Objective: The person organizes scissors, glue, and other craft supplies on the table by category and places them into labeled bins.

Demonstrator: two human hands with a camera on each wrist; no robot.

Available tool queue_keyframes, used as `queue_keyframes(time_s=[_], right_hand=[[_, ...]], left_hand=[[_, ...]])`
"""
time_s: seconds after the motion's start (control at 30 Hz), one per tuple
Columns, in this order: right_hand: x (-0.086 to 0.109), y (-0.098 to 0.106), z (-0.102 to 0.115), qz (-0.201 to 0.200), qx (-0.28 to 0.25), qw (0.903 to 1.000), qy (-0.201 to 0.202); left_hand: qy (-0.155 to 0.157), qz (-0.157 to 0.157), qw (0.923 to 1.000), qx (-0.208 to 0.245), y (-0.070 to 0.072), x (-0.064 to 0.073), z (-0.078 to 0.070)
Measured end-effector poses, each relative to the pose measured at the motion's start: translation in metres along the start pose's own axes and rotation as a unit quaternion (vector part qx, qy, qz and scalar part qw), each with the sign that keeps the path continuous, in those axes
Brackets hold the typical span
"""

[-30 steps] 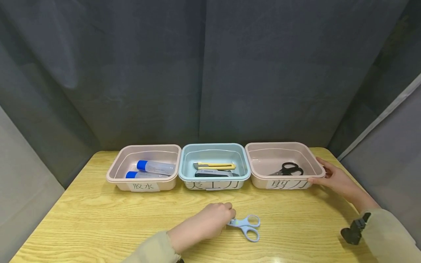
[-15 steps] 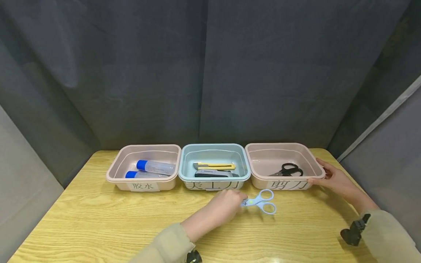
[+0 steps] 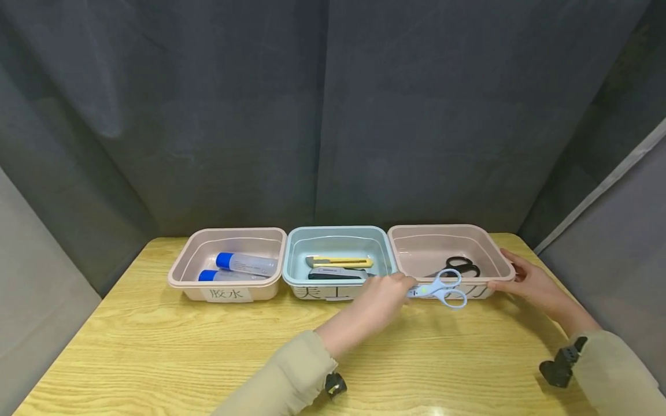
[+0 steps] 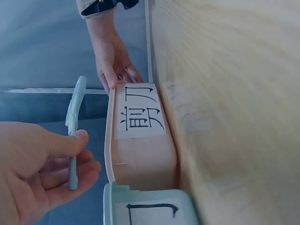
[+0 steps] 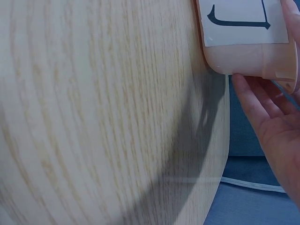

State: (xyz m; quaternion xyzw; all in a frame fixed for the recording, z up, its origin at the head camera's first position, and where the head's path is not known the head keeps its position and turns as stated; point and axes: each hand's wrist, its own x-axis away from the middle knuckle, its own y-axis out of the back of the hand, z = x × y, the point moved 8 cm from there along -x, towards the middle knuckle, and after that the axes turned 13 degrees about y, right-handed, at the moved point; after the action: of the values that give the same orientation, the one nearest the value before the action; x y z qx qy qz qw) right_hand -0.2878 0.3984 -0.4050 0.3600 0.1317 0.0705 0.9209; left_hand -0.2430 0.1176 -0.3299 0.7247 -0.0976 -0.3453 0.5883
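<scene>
My left hand [image 3: 372,306] pinches light blue scissors [image 3: 443,289] at the blade end, with the handle loops pointing right. They hang above the table, in front of the right pink bin [image 3: 406,286]. In the left wrist view, the scissors [image 4: 76,108] appear edge-on between thumb and fingers, apart from the bin. My right hand [image 3: 536,292] grips that bin's right end, its thumb at the front corner. Fingers of the right hand [image 5: 276,126] lie against the bin's end wall in the right wrist view. Inside this bin lie black-handled scissors [image 3: 468,269], partly hidden by the blue loops.
A light blue bin [image 3: 338,229] in the middle holds a yellow box cutter [image 3: 343,262] and a grey-black one [image 3: 333,273]. In the left pink bin [image 3: 189,257] are two blue-capped glue bottles [image 3: 250,264]. A dark curtain [image 3: 234,115] stands behind the wooden table [image 3: 182,358].
My left hand has lifted the light blue scissors off the table and carried them forward and right, towards the right pink bin. The right hand stays at that bin.
</scene>
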Motion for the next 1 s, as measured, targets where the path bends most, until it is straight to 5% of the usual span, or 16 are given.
queue_keyframes(time_s=[0.3,0.5,1.0], right_hand=[[0.000,0.001,0.000,0.003,0.007,0.9999,-0.011],[-0.001,0.000,-0.003,0.004,0.003,0.9999,-0.013],[0.001,0.001,-0.001,-0.002,-0.009,0.9999,-0.007]], left_hand=[[0.008,0.018,0.9996,-0.021,-0.004,-0.039,-0.003],[0.033,0.046,0.9984,0.007,-0.016,-0.058,-0.004],[0.090,0.062,0.9933,0.036,-0.054,-0.086,-0.001]])
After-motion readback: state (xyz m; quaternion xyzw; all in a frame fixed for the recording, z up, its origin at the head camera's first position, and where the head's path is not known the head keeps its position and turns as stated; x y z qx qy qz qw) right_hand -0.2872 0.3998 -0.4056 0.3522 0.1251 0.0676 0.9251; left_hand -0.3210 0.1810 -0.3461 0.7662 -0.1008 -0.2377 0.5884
